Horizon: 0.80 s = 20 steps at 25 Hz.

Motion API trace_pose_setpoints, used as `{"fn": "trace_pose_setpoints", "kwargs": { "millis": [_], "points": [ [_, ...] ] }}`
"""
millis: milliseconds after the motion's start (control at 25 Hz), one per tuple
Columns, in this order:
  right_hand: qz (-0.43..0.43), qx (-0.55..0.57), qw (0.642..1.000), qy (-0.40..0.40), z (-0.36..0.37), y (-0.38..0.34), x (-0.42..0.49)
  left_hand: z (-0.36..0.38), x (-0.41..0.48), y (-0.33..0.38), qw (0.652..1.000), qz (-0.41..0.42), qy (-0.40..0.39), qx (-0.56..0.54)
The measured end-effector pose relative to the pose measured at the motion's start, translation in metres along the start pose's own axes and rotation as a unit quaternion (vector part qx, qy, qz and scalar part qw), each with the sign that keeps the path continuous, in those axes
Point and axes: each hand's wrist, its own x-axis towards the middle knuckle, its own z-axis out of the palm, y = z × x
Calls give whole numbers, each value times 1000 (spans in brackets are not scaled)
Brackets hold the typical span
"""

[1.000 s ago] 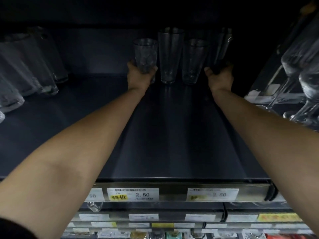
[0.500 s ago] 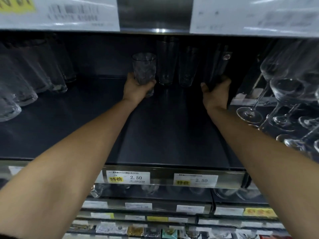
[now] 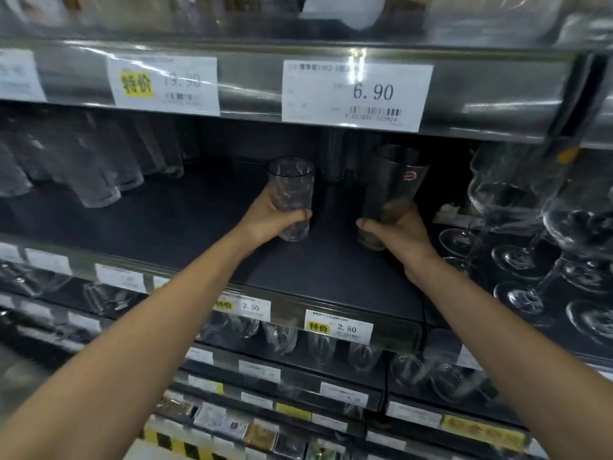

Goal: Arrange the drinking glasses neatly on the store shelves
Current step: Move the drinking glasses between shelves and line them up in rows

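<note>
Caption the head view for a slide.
At the shelf, left hand grips short glass, right hand grips tall glass.

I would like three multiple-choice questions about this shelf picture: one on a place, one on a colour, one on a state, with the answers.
1. Where do the stemmed glasses stand?
A. on the floor
B. right of the tall glass
C. in a box

2. What colour is the sticker on the tall glass?
A. green
B. blue
C. red

3. What does the left hand do?
A. grips the patterned glass
B. hangs empty
C. holds a price tag

Answers: B, they stand to its right; C, a red mark shows near its rim; A, its fingers curl round that glass.
</note>
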Motion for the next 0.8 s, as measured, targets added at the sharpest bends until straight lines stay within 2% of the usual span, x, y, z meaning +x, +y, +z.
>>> {"fn": "trace_pose_setpoints", "kwargs": {
  "millis": [80,200,360,520,800],
  "points": [
    [26,96,989,-113,0,-7,-15,-1,-27,11,998,-28,40,-39],
    [74,162,968,-175,4,-15,-28,-6,-68,31,987,-30,114,-112],
    [136,249,925,-254,36,-43,-54,-36,-138,44,963,-10,174,-205],
    [133,221,900,-352,92,-65,-94,-64,-219,41,932,-29,238,-272],
    [126,222,814,-522,205,-83,-181,-123,-334,23,878,-42,385,-283]
  ]
}}
